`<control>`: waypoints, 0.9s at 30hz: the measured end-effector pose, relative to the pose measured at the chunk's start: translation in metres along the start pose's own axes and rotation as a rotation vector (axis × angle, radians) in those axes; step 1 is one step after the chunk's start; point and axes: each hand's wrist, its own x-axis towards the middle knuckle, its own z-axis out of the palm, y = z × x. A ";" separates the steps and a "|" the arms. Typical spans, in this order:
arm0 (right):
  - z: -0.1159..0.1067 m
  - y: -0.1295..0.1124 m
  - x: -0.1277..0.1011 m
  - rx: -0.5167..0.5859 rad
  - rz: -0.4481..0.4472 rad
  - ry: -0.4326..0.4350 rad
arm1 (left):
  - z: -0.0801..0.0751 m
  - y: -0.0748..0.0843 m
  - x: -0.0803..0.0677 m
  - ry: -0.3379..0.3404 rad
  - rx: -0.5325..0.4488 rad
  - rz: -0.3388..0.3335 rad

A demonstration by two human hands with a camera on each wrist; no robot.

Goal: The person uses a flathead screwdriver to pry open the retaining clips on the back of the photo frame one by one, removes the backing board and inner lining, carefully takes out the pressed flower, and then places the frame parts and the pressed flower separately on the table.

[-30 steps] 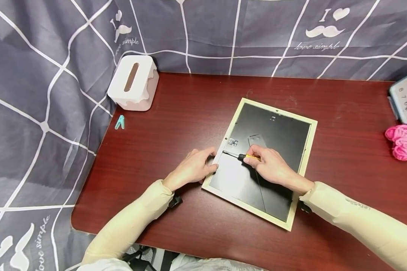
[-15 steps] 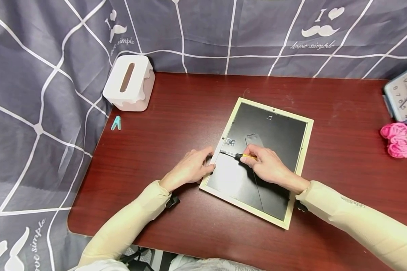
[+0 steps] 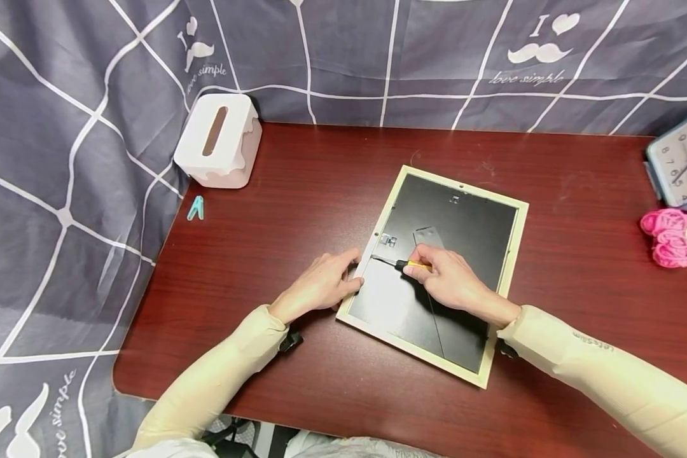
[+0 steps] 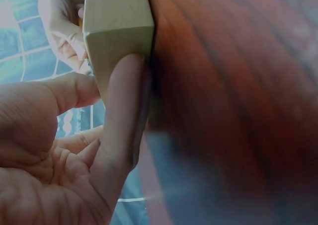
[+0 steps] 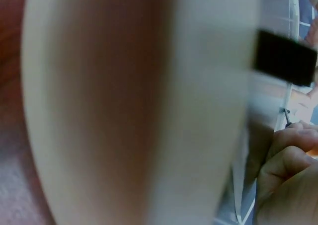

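A picture frame [image 3: 511, 254] with a pale yellow rim lies face down on the table, its black backing board [image 3: 475, 222] upward. My left hand [image 3: 320, 283] grips the left rim, and in the left wrist view a finger lies along the frame's side [image 4: 117, 11]. Over the board, my right hand [image 3: 455, 280] holds a screwdriver [image 3: 401, 264] by its yellow handle. The screwdriver's tip meets the inside edge of the left rim, just below a metal hanger [image 3: 388, 240]. A folded stand leg [image 3: 429, 235] lies on the board, partly hidden under the right hand.
On the reddish-brown table [image 3: 309, 191], a white tissue box [image 3: 220, 140] stands at back left with a teal clip [image 3: 196, 208] near it. A clock [image 3: 684, 162] and a pink flower-like object [image 3: 671, 238] stand at right. Grey patterned cloth [image 3: 349, 57] hangs behind.
The head view has shifted slightly, so everything sits a little further left in it. Both hands, the screwdriver and the frame keep nearly the same places relative to each other.
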 end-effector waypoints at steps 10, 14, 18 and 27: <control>-0.027 -0.029 -0.019 0.011 -0.004 -0.010 | -0.014 0.021 0.007 -0.126 -0.084 -0.091; -0.043 -0.049 -0.029 0.082 -0.021 -0.011 | -0.037 0.032 0.016 -0.204 -0.295 -0.185; -0.051 -0.054 -0.036 0.129 -0.017 -0.016 | -0.045 0.028 0.037 -0.138 -0.402 -0.216; -0.074 -0.051 -0.036 0.146 -0.065 -0.003 | -0.048 0.040 0.080 -0.029 -0.199 -0.200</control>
